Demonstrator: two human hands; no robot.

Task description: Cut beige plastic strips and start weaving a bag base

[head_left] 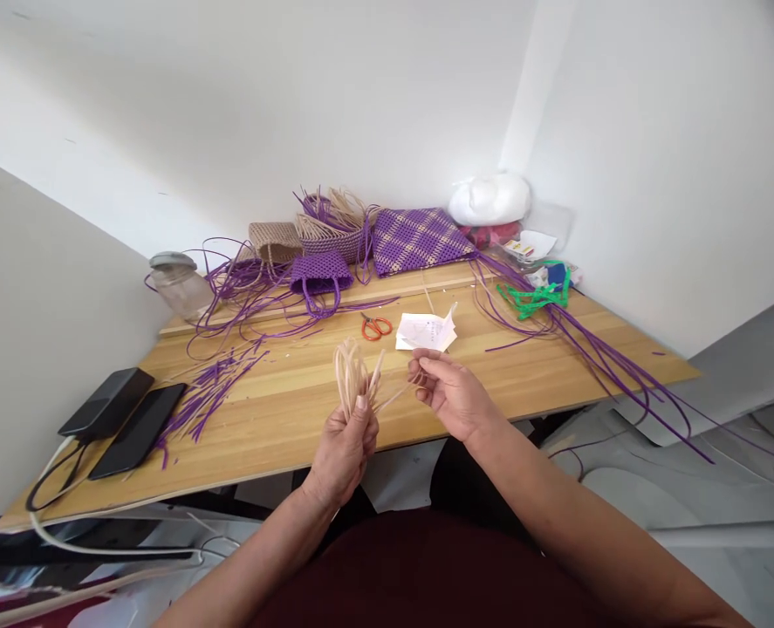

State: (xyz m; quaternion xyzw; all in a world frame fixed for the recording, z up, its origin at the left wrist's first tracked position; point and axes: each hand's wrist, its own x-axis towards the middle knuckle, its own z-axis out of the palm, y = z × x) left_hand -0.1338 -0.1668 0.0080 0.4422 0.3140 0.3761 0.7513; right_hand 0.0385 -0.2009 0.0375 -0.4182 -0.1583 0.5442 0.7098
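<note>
My left hand [345,445] is closed around a looped bundle of beige weaving strips [349,375], held upright above the front of the table. From the bundle a loose strip [396,399] runs right to my right hand [455,392], whose thumb and fingers pinch it. Just beyond my right hand lies a folded white paper [424,331] with print on it. Scissors with orange handles [377,328] rest left of the paper. Farther back are a small purple woven basket with handles [322,275] and a purple-and-beige woven piece [419,240].
Cut purple strips [216,392] are scattered at left, near a phone [139,432] and a black box [106,403]. A glass jar [181,288] stands at the back left. Long purple strips [622,371] hang over the right edge, beside green tape [537,299]. Walls border the wooden table [282,436].
</note>
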